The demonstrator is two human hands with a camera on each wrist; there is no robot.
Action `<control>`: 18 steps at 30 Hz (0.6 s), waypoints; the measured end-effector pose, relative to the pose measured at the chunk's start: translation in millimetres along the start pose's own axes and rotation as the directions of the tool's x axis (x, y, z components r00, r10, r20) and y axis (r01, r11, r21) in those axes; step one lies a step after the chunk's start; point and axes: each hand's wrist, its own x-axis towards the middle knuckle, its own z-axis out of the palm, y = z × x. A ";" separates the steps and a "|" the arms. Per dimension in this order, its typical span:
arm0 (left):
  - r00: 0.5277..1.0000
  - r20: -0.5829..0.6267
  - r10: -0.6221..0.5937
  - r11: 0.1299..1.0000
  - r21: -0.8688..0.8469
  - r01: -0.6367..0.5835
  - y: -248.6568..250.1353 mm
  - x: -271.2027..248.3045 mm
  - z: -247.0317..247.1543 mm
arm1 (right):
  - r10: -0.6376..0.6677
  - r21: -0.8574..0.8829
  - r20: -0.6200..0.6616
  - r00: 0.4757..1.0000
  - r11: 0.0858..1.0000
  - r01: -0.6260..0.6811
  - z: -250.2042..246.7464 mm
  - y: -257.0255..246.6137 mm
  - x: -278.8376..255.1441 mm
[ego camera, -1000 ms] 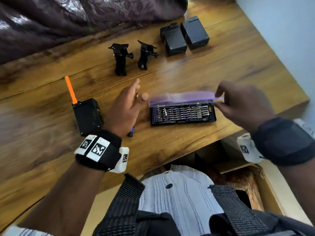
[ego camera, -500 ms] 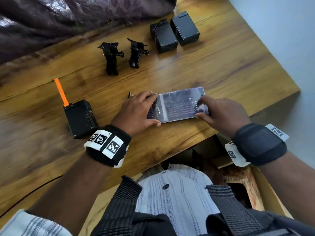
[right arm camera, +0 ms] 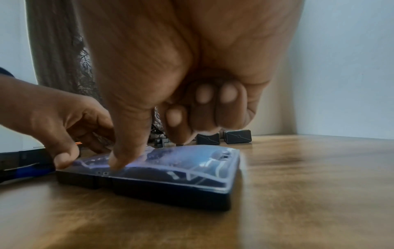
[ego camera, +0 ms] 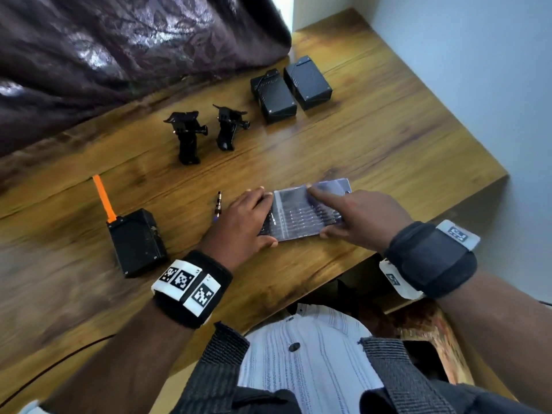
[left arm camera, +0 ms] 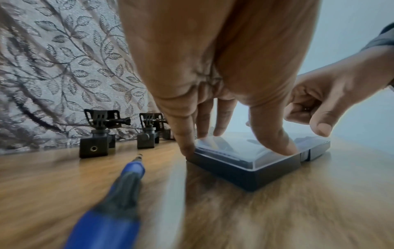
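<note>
Right grip [right arm camera: 170, 59]: thumb tip presses the clear lid [right arm camera: 187, 160]; three fingers curled into the palm.
Left grip [right arm camera: 53, 114]: thumb on the lid's left corner.
Case [right arm camera: 170, 187]: dark, flat on desk [right arm camera: 309, 185].
Behind: two black boxes [right arm camera: 237, 136].

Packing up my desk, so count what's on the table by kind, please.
Screwdriver bit case: 1
Blue screwdriver: 1
Black camera mounts: 2
Plain black boxes: 2
Black box with orange strip: 1
Total: 7
</note>
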 end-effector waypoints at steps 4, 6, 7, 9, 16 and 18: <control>0.998 0.018 0.056 0.998 0.014 -0.057 16.8 27.9 2.7 | 0.044 -0.076 -0.001 0.999 0.996 -0.044 7.4 9.2 2.5; 0.997 -0.029 0.072 0.997 0.027 -0.071 29.2 45.8 0.5 | 0.122 -0.080 -0.025 0.992 0.989 -0.123 11.7 21.5 1.1; 0.996 -0.051 0.077 0.997 0.036 -0.075 35.4 53.3 -0.1 | 0.169 -0.059 -0.030 0.985 0.984 -0.170 13.8 28.2 0.8; 0.993 -0.062 0.104 0.993 0.062 -0.100 51.3 67.4 -2.1 | 0.263 0.008 -0.030 0.964 0.965 -0.263 16.5 47.0 0.9; 0.973 0.115 0.201 0.969 0.120 -0.214 76.6 95.6 -9.4 | 0.548 0.148 -0.053 0.835 0.831 -0.537 13.0 114.2 10.9; 0.965 0.166 0.201 0.966 0.129 -0.223 77.3 99.5 -10.1 | 0.609 0.169 -0.071 0.790 0.788 -0.592 12.1 132.0 14.9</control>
